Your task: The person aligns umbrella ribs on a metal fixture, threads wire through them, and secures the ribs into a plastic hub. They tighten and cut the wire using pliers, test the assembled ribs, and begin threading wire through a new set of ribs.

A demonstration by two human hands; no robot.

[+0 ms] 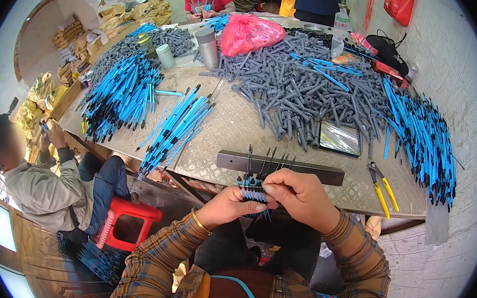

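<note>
Two bare hands at work here, lower centre of the frame! The left hand [230, 208] is clamped around one bundle of blue rods [254, 195] with black tips, too tightly packed to count. The right hand [301, 195] has thumb and finger drawn together at the bundle's right edge; whether they pinch a rod, I cannot tell. So the bundle sits between the two, in the left hand's grasp, just left of the right hand.

Just above on the worktop [210, 146], one dark metal bar [316, 173]. Right of centre, one pair of yellow-handled pliers [383, 190] and one black-rimmed tray [339, 139]. Three large groups of blue sticks: a left heap [123, 90], a middle spread [179, 127], a right heap [423, 142]. Across the upper centre, grey parts [294, 91] beyond counting, with one pink bag [250, 35] and, left of it, one metal tumbler [206, 48].
</note>
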